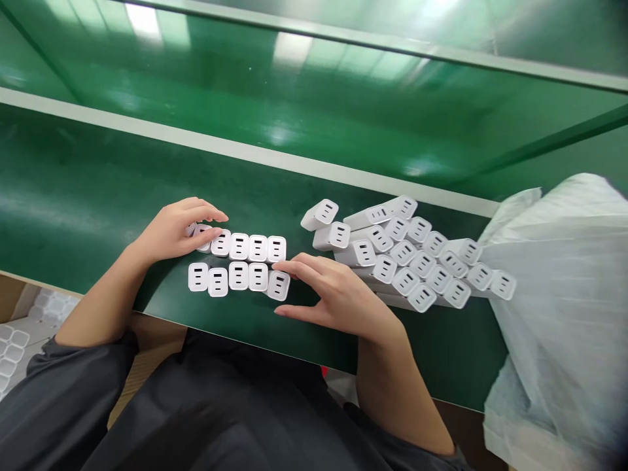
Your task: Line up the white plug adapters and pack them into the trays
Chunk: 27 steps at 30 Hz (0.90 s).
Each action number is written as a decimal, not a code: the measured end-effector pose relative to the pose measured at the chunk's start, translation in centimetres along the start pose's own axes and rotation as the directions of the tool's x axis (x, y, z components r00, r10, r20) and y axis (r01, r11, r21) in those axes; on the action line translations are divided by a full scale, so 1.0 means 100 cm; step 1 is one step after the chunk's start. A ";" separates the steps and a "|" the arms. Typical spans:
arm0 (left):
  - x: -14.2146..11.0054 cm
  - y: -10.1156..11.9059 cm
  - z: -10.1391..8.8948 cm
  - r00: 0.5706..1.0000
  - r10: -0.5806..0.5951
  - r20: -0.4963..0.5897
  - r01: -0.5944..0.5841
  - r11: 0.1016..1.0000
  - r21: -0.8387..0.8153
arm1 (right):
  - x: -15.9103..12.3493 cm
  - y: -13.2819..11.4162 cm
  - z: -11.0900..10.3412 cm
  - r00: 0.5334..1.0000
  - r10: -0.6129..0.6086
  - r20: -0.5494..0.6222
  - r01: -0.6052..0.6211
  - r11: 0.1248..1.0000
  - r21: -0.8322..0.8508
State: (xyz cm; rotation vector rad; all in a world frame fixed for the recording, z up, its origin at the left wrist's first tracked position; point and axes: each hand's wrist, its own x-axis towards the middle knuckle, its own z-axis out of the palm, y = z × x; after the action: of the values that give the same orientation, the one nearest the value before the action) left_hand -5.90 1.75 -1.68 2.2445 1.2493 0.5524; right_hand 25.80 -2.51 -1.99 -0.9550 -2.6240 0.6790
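Note:
White USB charger blocks (238, 246) stand in two short rows, with their port ends facing up. My left hand (179, 229) lies over the left end of the upper row. Its thumb and index finger are stretched out and slightly apart, partly hiding the chargers under them. At the right end of the lower row, a slightly tilted charger (279, 286) sits by my right hand (338, 294). That hand's thumb and fingers are spread, the index fingertip at or just above the tilted charger's top edge; I cannot tell whether they touch.
Several more chargers (422, 264) lie bunched and leaning at the right of the green table (88, 170). A white plastic bag (564, 294) bulges at the right edge. Behind runs a pale ledge (220, 145) below a glossy green panel. White trays (12, 353) show at lower left.

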 end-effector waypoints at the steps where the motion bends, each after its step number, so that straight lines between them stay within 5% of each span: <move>1: 0.000 0.001 0.000 1.000 -0.005 0.015 0.005 1.000 0.006 | 0.000 0.000 0.001 1.000 -0.007 0.002 0.007 1.000 -0.013; 17: 0.002 0.009 0.011 0.997 0.004 0.073 -0.004 1.000 0.003 | 0.001 -0.003 0.002 0.997 -0.081 -0.016 0.081 0.997 -0.002; 23: 0.002 0.012 0.016 0.999 -0.021 0.037 0.022 1.000 -0.014 | -0.002 0.004 -0.006 0.975 -0.004 -0.222 -0.004 0.999 -0.037; 27: 0.001 0.011 0.015 1.000 -0.025 0.019 0.026 0.999 -0.034 | 0.000 0.004 -0.003 0.976 0.005 -0.218 -0.021 0.997 -0.070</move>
State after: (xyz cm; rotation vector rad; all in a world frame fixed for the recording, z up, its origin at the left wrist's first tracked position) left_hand -4.24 1.01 -2.13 2.1980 1.2479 0.5377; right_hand 26.13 -2.10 -1.99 -1.0061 -2.4650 0.4562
